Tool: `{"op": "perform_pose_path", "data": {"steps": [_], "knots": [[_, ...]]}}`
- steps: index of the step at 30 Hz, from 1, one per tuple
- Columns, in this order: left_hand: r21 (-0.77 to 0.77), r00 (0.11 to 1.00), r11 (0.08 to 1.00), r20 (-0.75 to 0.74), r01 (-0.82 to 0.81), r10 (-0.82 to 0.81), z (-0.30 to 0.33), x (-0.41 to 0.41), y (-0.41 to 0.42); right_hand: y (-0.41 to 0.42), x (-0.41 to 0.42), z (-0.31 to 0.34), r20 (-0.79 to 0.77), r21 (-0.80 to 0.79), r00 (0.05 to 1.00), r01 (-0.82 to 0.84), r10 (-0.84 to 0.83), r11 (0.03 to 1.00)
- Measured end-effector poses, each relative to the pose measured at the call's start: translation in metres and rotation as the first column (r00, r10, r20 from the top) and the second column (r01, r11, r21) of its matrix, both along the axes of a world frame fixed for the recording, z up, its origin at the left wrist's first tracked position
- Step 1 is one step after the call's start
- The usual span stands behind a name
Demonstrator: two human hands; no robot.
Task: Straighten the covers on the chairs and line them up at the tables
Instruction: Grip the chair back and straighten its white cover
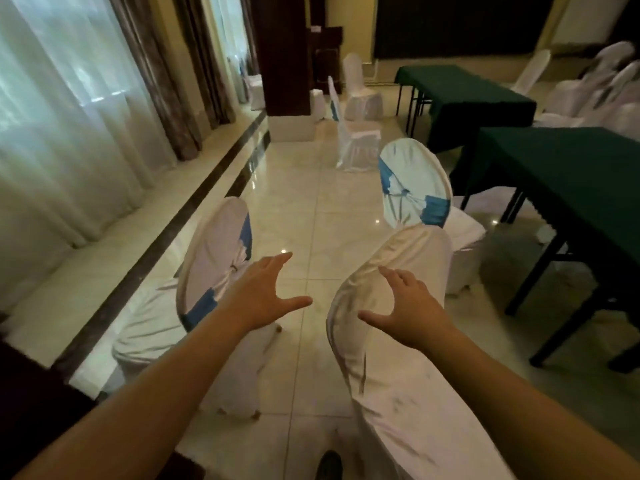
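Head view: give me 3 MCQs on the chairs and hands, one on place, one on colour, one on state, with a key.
1. Where does the near table stand relative to the sashed chair?
A. to its right
B. to its left
C. behind the camera

2. What colour is the cloth on the near table?
A. white
B. dark green
C. red

3. What is the state of the right hand?
A. clenched on a sash
B. fingers spread, holding nothing
C. out of view

Key:
1 A, the table fills the right side past that chair.
2 B, the cloth reads dark green.
3 B, it is spread over the near chair, as is the left hand beside it.
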State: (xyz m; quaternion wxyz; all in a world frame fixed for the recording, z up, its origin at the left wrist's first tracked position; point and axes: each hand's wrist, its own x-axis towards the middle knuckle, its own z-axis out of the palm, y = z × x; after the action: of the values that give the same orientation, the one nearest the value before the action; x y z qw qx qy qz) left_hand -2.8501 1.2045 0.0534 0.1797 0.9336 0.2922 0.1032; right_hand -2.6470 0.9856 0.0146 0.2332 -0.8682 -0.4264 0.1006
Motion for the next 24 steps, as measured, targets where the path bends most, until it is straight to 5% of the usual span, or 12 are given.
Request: {"op": "perform_pose_path", "data": {"steps": [7,12,18,24], "knots": [[0.091,0.951,0.951,-0.124,0.297,-0.285,0.025,0.189,0.114,0.052,0.107,0.007,-0.070,0.009,0.956,0.286,-0.285,0.958],[0.035,0.752,0.771,-0.256,0.635,-0.608,0.020,0.322,0.113,0.040,0.139,-0.001,-0.093,-0.029,0.844,0.527,-0.527,0.849],[-0.042,0.190,0.223,-0.380,0.974,-0.905,0.004,0.451,0.065,0.015,0.136,-0.020,-0.116,-0.147,0.566,0.803,-0.816,0.578],[-0.045,-0.410,-0.449,-0.498,0.892,-0.764,-0.022,0.520,0.039,0.047,0.083,-0.018,-0.197,-0.211,0.299,0.917,-0.934,0.339]]}}
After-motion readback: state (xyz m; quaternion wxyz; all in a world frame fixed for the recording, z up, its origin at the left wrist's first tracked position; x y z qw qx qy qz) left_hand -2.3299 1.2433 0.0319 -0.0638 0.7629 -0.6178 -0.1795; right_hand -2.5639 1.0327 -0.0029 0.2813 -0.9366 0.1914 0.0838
